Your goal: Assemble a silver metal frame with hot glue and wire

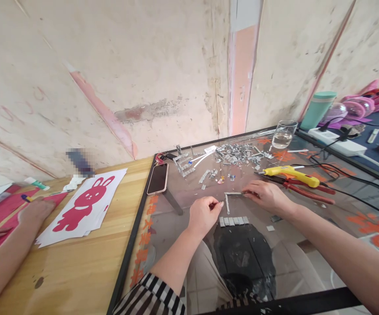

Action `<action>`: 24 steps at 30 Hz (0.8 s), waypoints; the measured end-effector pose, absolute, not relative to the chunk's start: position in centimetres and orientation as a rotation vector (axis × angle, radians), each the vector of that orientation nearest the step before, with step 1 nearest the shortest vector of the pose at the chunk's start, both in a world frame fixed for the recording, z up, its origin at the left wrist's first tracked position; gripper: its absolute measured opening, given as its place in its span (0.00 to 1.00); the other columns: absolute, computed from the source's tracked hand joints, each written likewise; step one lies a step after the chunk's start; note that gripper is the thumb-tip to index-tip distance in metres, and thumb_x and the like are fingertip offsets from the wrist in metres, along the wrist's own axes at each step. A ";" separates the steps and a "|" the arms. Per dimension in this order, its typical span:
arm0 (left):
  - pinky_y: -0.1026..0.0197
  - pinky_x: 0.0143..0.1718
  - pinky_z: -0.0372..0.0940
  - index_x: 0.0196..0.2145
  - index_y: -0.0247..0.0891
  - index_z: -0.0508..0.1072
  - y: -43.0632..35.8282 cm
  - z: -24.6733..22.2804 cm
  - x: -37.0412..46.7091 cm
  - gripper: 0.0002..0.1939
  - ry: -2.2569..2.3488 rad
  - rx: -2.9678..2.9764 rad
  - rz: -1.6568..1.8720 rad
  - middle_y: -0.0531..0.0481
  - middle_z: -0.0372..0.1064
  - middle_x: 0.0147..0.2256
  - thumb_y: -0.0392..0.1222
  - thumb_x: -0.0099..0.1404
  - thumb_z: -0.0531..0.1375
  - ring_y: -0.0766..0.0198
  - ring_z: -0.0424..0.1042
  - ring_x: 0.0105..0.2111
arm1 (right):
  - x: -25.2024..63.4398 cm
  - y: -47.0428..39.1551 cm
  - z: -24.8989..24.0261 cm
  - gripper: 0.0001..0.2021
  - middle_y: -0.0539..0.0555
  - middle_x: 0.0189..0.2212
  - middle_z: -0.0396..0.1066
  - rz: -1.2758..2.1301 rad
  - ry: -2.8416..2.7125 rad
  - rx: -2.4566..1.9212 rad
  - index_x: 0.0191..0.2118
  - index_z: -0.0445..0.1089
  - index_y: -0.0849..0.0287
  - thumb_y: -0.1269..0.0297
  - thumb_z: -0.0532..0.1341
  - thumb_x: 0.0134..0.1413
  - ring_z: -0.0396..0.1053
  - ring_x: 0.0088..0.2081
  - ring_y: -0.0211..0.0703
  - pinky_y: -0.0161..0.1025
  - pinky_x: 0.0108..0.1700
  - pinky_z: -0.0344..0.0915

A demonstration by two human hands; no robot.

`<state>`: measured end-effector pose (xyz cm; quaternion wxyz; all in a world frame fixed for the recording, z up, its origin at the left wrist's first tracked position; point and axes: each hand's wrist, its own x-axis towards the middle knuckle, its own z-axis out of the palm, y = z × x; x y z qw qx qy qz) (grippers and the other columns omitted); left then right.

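Observation:
Between my hands on the glass tabletop (189, 245) lies a thin whitish-grey strip piece (227, 204) forming an L-shaped corner. My right hand (270, 197) pinches the far right end of its horizontal arm. Just left of the corner, my left hand (204, 215) is closed with thumb and forefinger together; whatever sits between the fingertips is too small to make out. Nearer to me is a row of small grey metal pieces (233, 221) set side by side. A loose pale square (270, 228) is to its right.
A heap of small metal pieces (242, 154) lies behind the hands. A yellow glue gun (291, 175) rests over red-handled pliers (307, 192). A phone (158, 178), a glass of liquid (283, 134) and a power strip (338, 142) stand around. At left, another person's hand (36, 213) holds a pen.

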<state>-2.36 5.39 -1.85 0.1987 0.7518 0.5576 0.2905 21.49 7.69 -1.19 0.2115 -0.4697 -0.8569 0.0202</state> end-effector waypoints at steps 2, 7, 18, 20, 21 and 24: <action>0.67 0.24 0.52 0.24 0.40 0.72 5.4 -1.8 -2.4 0.12 1.559 2.094 0.819 0.54 0.69 0.23 0.47 0.58 0.54 0.69 0.63 0.23 | 21.4 7.7 -1.2 0.10 0.52 0.34 0.72 0.062 -2.379 -1.300 0.37 0.70 0.54 0.64 0.52 0.55 0.68 0.35 0.41 0.35 0.35 0.60; 0.67 0.24 0.53 0.24 0.39 0.72 5.5 -1.9 -2.3 0.12 1.554 2.078 0.837 0.54 0.69 0.22 0.47 0.59 0.53 0.69 0.63 0.22 | 21.2 7.8 -1.4 0.10 0.53 0.33 0.72 0.081 -2.378 -1.286 0.37 0.70 0.54 0.64 0.52 0.55 0.68 0.35 0.41 0.35 0.36 0.61; 0.67 0.28 0.58 0.33 0.41 0.72 4.6 -1.1 -1.2 0.12 1.477 2.159 0.900 0.54 0.68 0.27 0.45 0.49 0.63 0.68 0.65 0.27 | 21.4 7.8 -1.3 0.09 0.52 0.31 0.71 0.093 -2.348 -1.313 0.37 0.70 0.55 0.63 0.54 0.53 0.68 0.30 0.39 0.34 0.31 0.60; 0.66 0.28 0.58 0.33 0.42 0.72 4.5 -1.0 -0.9 0.12 1.466 2.175 0.891 0.54 0.67 0.28 0.44 0.49 0.64 0.67 0.66 0.28 | 21.3 7.7 -1.2 0.09 0.52 0.31 0.71 0.098 -2.353 -1.302 0.37 0.70 0.55 0.63 0.54 0.53 0.68 0.31 0.38 0.33 0.31 0.60; 0.66 0.29 0.58 0.32 0.42 0.72 4.5 -1.0 -0.9 0.11 1.463 2.175 0.882 0.54 0.67 0.28 0.43 0.49 0.63 0.67 0.66 0.28 | 21.2 7.7 -1.2 0.09 0.52 0.31 0.71 0.099 -2.356 -1.296 0.37 0.70 0.55 0.64 0.54 0.53 0.68 0.31 0.39 0.34 0.31 0.60; 0.66 0.30 0.59 0.32 0.42 0.72 4.4 -1.1 -0.8 0.09 1.454 2.165 0.859 0.54 0.68 0.28 0.41 0.50 0.62 0.67 0.67 0.29 | 21.0 7.8 -1.2 0.10 0.52 0.32 0.72 0.095 -2.367 -1.277 0.37 0.71 0.54 0.65 0.53 0.53 0.68 0.34 0.40 0.35 0.34 0.61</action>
